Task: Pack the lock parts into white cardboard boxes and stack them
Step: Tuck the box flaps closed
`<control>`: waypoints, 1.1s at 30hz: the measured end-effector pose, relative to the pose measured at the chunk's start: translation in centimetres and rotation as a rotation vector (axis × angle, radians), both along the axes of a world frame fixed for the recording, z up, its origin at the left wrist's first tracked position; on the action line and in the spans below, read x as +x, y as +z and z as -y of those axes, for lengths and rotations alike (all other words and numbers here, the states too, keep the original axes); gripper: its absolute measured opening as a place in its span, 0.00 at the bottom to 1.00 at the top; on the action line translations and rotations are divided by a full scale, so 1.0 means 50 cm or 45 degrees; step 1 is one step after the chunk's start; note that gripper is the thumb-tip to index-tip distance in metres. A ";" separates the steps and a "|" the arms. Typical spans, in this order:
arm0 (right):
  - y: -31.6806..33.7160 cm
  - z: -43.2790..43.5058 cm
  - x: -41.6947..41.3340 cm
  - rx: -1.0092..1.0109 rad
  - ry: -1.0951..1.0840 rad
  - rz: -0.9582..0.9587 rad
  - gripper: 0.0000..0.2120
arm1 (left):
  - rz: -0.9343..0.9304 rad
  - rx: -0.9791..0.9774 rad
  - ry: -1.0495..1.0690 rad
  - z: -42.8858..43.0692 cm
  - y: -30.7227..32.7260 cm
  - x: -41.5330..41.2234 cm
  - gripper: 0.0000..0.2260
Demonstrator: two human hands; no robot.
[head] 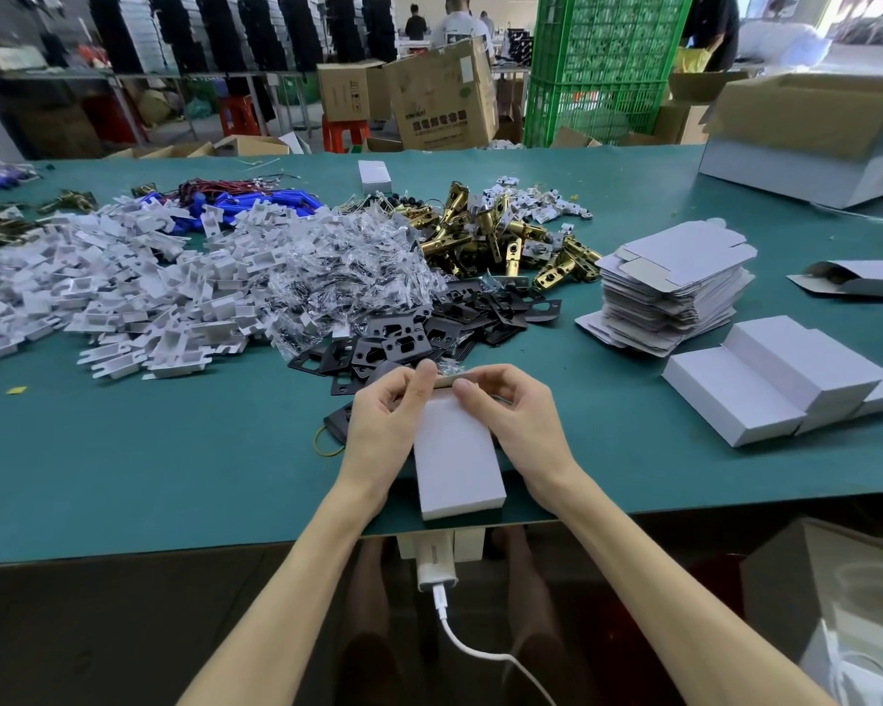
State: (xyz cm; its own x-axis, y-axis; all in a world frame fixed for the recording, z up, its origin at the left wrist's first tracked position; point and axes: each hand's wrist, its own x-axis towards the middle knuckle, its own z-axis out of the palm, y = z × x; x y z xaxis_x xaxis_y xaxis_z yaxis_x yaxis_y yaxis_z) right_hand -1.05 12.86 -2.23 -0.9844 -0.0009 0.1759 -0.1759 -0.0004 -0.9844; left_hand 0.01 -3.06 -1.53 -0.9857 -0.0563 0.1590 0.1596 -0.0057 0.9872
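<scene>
White plastic inserts (123,298) are lying in a wide heap across the left of the green desk (123,476). Blue cylinders with red wires (256,203) are sitting behind them at the far side. Clear bags of small parts (347,267) are piling up just right of the inserts. Black strike plates (404,338) are spilling out near them, and brass latch bolts (500,231) are lying farther back.

At the near edge, the left hand (383,420) is closing its grip on the far-end flap of a white cardboard box (455,461). The box is lying flat on the desk between both hands. The right hand (511,415) is pinching the same flap from the other side.

To the right, a stack of flat box blanks (679,282) is resting on the desk. Closed white boxes (765,384) are lying together nearer, touching one another.
</scene>
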 end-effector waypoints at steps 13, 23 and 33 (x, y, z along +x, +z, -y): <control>0.010 0.005 0.006 0.122 -0.017 0.047 0.08 | 0.010 -0.102 0.044 0.000 -0.008 -0.006 0.04; 0.012 0.000 0.009 -0.051 0.156 0.128 0.23 | 0.118 0.156 0.341 0.010 -0.019 -0.016 0.03; 0.013 -0.011 0.009 -0.137 0.373 0.137 0.16 | 0.129 0.242 0.406 0.014 -0.023 -0.021 0.10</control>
State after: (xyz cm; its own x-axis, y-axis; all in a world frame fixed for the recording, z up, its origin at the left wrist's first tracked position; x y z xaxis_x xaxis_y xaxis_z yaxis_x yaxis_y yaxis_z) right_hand -0.59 13.41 -1.59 -0.9580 -0.2740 0.0850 -0.0476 -0.1403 -0.9890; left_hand -1.01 -3.75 -2.67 -0.9241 -0.3817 0.0185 0.0843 -0.1564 0.9841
